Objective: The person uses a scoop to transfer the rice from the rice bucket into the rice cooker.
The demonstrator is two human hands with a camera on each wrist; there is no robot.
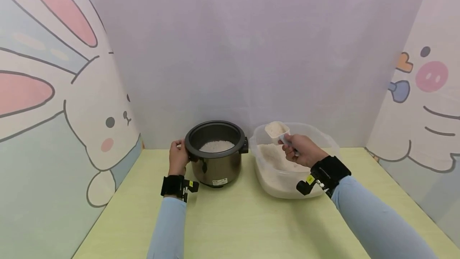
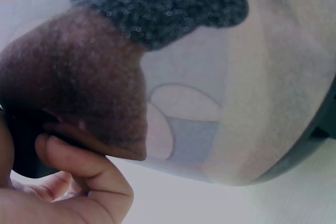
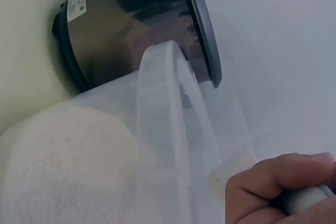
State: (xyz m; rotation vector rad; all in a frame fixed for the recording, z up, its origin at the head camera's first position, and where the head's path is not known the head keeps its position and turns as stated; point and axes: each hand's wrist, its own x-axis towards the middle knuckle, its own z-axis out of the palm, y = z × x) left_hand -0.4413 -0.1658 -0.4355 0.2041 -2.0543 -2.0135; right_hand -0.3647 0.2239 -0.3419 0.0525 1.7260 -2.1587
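On the left stands a dark rice cooker (image 1: 215, 171) without a lid, with white rice (image 1: 217, 146) inside. My left hand (image 1: 178, 158) grips its left side handle; in the left wrist view, curled fingers (image 2: 86, 169) wrap the black handle (image 2: 26, 153). My right hand (image 1: 302, 150) holds a small scoop (image 1: 277, 129) by its handle, above the clear plastic tub (image 1: 264, 177). The scoop looks full of rice. More rice (image 1: 278, 158) lies heaped in the tub. In the right wrist view, much of the scoop is hidden behind the fingers.
The cooker and the tub stand close together on a pale green table (image 1: 230, 223), near the back curtain (image 1: 251, 59). Side panels with a rabbit (image 1: 97, 131) and a pig face (image 1: 431, 77) border the table. A wrist camera (image 1: 325, 177) sits on each forearm.
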